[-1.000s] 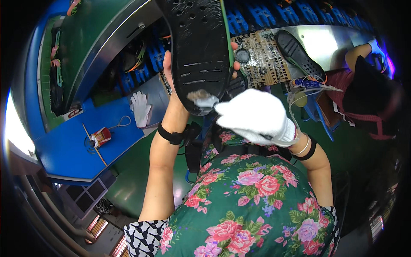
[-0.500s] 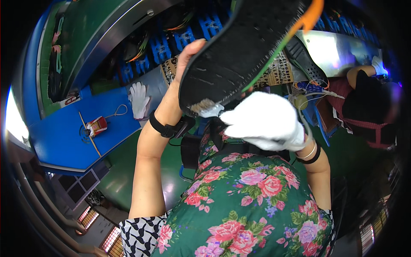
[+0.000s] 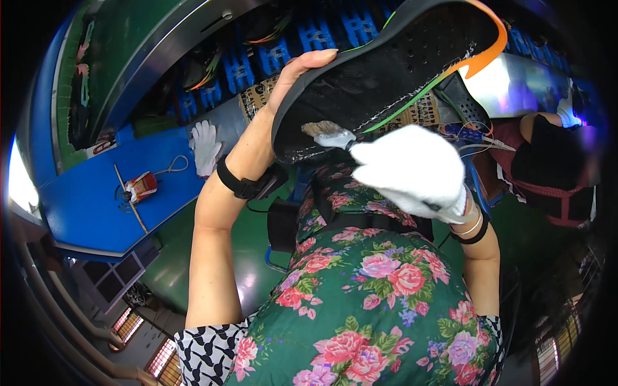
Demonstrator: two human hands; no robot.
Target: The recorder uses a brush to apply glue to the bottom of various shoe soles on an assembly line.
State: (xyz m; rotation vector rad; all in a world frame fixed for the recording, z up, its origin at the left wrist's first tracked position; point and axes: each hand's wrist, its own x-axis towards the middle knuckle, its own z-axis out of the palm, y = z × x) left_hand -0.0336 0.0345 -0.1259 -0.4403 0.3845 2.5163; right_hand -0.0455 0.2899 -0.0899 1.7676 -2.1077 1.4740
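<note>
A black shoe sole (image 3: pixel 380 83) with an orange and green edge is held up in front of me, tilted, its dotted inner face toward me. My bare left hand (image 3: pixel 297 74) grips its left rim, thumb along the edge and the other fingers hidden behind. In my right hand (image 3: pixel 412 170), which wears a white glove, is a brush (image 3: pixel 331 136) with a pale ferrule and brownish bristles. The bristles lie against the black face near the sole's lower left end. White wet-looking streaks show along the sole's green edge.
On the blue table (image 3: pixel 84 199) at left lie a white glove (image 3: pixel 206 145) and a red-and-yellow container (image 3: pixel 141 188) with a stick across it. Behind the sole, blue racks (image 3: pixel 277 55) stand along the line. A black clog (image 3: pixel 467 100) lies at right, near a co-worker (image 3: pixel 547 154).
The sole has shifted right and tipped, showing more of its orange end. The brush has moved slightly up and right from the sole's lower edge onto its face.
</note>
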